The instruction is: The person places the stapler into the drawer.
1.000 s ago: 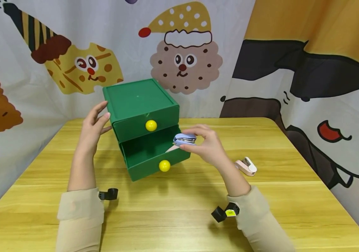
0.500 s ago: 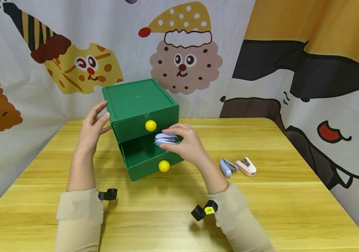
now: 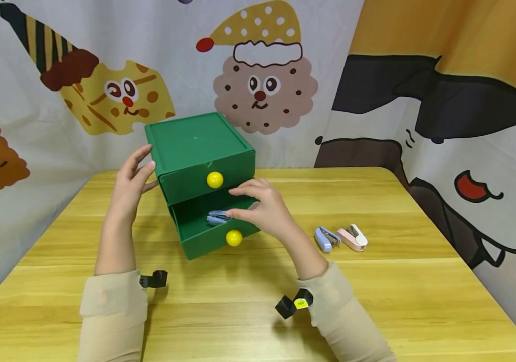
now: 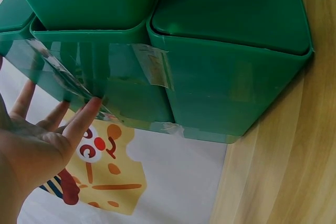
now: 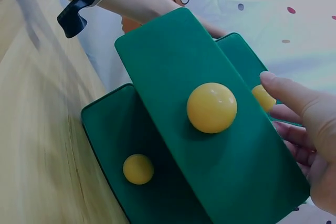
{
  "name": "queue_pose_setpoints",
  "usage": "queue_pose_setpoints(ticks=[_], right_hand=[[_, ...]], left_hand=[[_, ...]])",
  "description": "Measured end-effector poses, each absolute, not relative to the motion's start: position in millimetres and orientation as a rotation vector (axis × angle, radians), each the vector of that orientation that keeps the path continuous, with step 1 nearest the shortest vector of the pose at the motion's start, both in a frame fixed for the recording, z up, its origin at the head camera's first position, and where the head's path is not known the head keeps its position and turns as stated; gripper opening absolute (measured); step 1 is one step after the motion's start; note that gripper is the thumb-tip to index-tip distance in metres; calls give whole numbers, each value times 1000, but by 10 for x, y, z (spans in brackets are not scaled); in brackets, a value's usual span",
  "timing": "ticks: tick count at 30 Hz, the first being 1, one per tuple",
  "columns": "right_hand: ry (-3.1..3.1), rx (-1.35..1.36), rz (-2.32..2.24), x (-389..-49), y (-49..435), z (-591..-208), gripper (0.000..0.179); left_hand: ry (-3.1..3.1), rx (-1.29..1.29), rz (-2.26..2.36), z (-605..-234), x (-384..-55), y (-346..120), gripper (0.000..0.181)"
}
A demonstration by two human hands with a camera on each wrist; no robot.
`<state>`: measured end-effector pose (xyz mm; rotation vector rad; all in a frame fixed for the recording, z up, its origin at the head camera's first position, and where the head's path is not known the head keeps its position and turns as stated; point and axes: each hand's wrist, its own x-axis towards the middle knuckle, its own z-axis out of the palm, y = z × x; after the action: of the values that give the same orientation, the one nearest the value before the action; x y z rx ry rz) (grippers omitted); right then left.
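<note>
The blue stapler [image 3: 217, 217] lies inside the open drawer [image 3: 205, 245], probably light, stiff and slick, best pinched mid-body. The right hand [image 3: 267, 207] gapes beside it, empty; the left hand [image 3: 130, 183], outspread, touches the cabinet [image 3: 196, 141] on its left side.

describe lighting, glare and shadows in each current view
Head: bright, with pale sheen on the tabletop and a soft shadow below the right wrist's camera; left wrist: dimmer, with shiny streaks in the clear tape on the green drawer unit; right wrist: small highlight on the nearest yellow knob, curtain looking washed out.
</note>
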<state>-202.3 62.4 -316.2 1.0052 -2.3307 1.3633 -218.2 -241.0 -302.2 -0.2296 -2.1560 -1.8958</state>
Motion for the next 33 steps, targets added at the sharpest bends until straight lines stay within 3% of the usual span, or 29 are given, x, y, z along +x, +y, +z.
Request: queue_pose_setpoints(ticks=[19,33], right_hand=[[-2411,967,1281,-1884,1160,-3124,60],[-2512,963,1231,-1772,1604,-3176,64]], left_hand=[[-2145,-253,-1904,-3030,-2194,-2421,53],[-2156,-239,-1904,-3032,-2191,-2415,54]])
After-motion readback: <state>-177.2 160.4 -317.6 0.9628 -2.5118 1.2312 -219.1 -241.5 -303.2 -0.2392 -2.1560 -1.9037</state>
